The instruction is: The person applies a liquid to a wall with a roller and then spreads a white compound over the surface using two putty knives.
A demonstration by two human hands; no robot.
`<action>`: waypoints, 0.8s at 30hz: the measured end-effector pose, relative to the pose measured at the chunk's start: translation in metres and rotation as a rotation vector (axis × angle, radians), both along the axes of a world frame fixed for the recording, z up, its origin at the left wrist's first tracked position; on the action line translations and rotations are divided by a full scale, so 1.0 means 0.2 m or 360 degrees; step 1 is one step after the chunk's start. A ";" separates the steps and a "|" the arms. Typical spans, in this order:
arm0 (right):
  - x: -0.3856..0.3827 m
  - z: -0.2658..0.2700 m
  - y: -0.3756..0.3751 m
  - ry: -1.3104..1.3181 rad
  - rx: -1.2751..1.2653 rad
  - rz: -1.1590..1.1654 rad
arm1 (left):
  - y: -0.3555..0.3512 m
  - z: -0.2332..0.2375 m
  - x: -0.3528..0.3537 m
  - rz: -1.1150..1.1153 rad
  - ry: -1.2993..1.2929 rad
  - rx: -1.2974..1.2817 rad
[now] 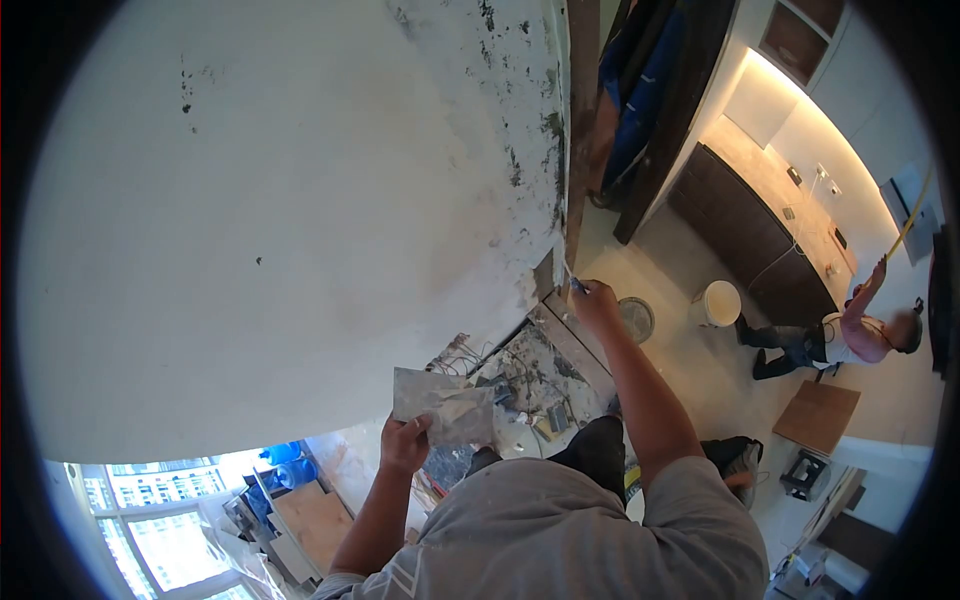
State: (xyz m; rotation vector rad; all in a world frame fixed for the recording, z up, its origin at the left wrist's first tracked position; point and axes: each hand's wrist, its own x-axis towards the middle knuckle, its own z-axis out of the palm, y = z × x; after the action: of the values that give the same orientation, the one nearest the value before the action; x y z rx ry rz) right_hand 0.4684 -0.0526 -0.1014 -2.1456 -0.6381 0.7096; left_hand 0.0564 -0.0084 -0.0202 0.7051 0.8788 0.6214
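My left hand [405,442] is closed on the edge of a plasterer's hawk [465,420], a flat grey rectangular plate with a pale smear of putty on it, held low in front of the wall. My right hand [597,303] grips a putty knife [577,283] by its dark handle. Its narrow blade points up at the right edge of the white wall [300,230], close beside the brown door frame [581,130]. Dark patches and rough filler mark the wall along that edge.
Rubble and cables [530,375] lie on the floor below the wall. At right stand a white bucket [718,303] and a round tub [636,320]. Another person [850,335] raises a yellow tape measure [910,222] by the counter [750,230]. A brown board [817,415] lies nearby.
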 end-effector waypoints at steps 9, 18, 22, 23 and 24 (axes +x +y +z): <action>0.01 0.16 -0.01 0.0111 0.0082 -0.0040 | 0.07 0.14 0.05 0.0034 -0.0022 0.0047; 0.04 0.06 0.01 0.0095 0.0050 -0.0061 | 0.08 0.09 0.02 -0.0074 -0.0107 0.0137; 0.06 -0.01 -0.02 0.0037 0.0181 -0.0092 | 0.05 0.09 0.05 -0.0061 -0.0070 0.0171; 0.06 0.01 -0.04 0.0042 0.0220 -0.0059 | 0.04 0.10 0.05 -0.0053 -0.0076 0.0166; 0.04 0.08 -0.07 0.0149 0.0257 -0.0077 | 0.04 0.11 0.05 -0.0045 -0.0080 0.0160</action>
State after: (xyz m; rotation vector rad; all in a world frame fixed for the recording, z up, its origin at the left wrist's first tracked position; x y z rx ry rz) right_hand 0.4763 -0.0661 -0.0863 -1.9610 -0.5722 0.7040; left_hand 0.0656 -0.0012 0.0020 0.7877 0.7940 0.6588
